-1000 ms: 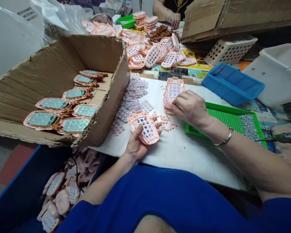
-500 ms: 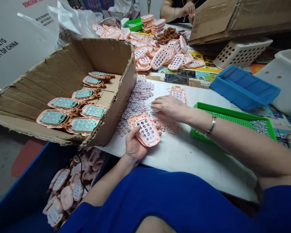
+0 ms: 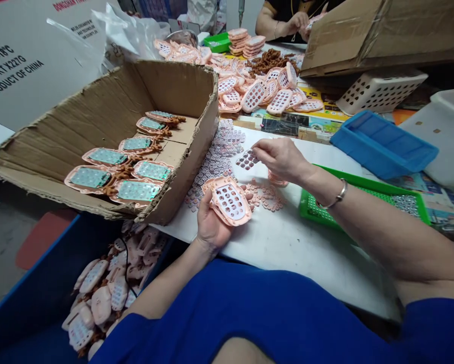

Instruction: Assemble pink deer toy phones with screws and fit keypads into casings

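Observation:
My left hand [image 3: 213, 225] is closed around a pink plastic casing [image 3: 230, 201], its inner side up, with a white panel full of holes. Between the fingertips of my right hand [image 3: 282, 157] hangs a thin keypad sheet [image 3: 246, 160] with rows of button shapes, tilted above the table and apart from the casing. Many similar keypad sheets [image 3: 217, 156] lie spread beside the carton. Small pink ring-like pieces [image 3: 268, 197] lie on the white table [image 3: 264, 247] below my right hand. Another pink casing [image 3: 276, 178] is partly hidden behind my right wrist.
A cardboard box [image 3: 185, 187] at left holds several casings with green circuit boards [image 3: 139, 191]. A blue bin [image 3: 30, 298] below holds pink units. Right stand a green tray [image 3: 363, 197] with small metal parts and a blue tray [image 3: 382, 144]. Across the table, a person's hands [image 3: 300, 24] work near piled casings.
My right hand has picked up a keypad sheet from the spread and lifted it slightly up and right. My left hand still holds the casing. The whole view has shifted a little.

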{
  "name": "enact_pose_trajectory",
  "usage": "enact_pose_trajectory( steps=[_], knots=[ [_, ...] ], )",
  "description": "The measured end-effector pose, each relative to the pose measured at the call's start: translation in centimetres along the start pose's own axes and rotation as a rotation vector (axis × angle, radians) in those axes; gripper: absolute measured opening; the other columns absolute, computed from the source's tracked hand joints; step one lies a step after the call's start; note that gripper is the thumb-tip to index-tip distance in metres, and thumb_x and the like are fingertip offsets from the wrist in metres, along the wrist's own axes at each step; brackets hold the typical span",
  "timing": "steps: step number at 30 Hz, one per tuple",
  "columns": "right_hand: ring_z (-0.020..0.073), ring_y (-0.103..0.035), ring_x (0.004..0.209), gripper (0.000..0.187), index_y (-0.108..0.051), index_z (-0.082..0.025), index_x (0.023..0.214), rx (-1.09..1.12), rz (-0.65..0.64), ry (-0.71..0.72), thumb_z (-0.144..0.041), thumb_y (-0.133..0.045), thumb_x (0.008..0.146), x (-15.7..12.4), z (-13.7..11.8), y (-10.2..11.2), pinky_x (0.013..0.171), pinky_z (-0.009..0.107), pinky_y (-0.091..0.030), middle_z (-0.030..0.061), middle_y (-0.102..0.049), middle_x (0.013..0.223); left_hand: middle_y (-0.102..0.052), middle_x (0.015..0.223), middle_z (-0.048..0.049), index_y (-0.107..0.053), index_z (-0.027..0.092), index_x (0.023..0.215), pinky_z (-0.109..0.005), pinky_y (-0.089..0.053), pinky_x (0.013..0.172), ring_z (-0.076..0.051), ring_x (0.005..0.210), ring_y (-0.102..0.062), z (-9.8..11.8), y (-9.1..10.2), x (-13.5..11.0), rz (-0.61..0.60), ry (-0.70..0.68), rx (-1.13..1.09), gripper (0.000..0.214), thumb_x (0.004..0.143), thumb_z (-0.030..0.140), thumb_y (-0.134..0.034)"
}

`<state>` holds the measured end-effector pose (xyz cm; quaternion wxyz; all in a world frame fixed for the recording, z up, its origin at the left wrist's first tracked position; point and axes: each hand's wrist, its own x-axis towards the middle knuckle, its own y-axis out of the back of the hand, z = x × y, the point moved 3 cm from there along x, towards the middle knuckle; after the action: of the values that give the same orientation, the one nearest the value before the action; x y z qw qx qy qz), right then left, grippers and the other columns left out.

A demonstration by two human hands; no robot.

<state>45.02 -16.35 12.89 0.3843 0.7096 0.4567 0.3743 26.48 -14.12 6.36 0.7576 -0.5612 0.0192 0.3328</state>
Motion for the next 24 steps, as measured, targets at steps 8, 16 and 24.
enact_pose_trajectory(
  steps=[8,16,24],
  knots=[
    [0.0098,-0.064,0.059,0.017,-0.059,-0.016,0.068,0.843,0.129,-0.383,-0.021,-0.057,0.084,-3.8,-1.6,0.9,0.051,0.019,-0.050,0.0019,-0.065,0.067,-0.073,0.111,-0.0151,-0.058,0.017,0.130,-0.061,-0.043,0.106,-0.038,0.124,-0.061,-0.7,-0.9,-0.4,-0.009,0.054,0.003,0.057,0.084,0.049,-0.050],
    [0.0070,-0.059,0.048,0.019,-0.057,-0.015,0.068,0.881,0.079,-0.430,-0.017,-0.055,0.088,-5.0,-2.5,0.4,0.044,0.017,-0.046,-0.0017,-0.058,0.063,-0.073,0.115,-0.0128,-0.057,0.018,0.130,-0.058,-0.042,0.108,-0.035,0.125,-0.060,-1.2,-1.7,-0.9,-0.023,0.056,0.016,0.053,0.085,0.046,-0.050],
    [0.0081,-0.050,0.046,0.019,-0.069,-0.014,0.086,0.503,0.115,-0.137,-0.028,-0.056,0.087,-5.9,-2.6,0.8,0.049,0.023,-0.042,-0.0017,-0.060,0.059,-0.074,0.108,-0.0088,-0.066,0.020,0.113,-0.050,-0.046,0.106,-0.031,0.122,-0.062,-1.4,-1.2,-0.5,0.027,-0.061,0.046,0.040,0.079,0.041,-0.062]
  ],
)
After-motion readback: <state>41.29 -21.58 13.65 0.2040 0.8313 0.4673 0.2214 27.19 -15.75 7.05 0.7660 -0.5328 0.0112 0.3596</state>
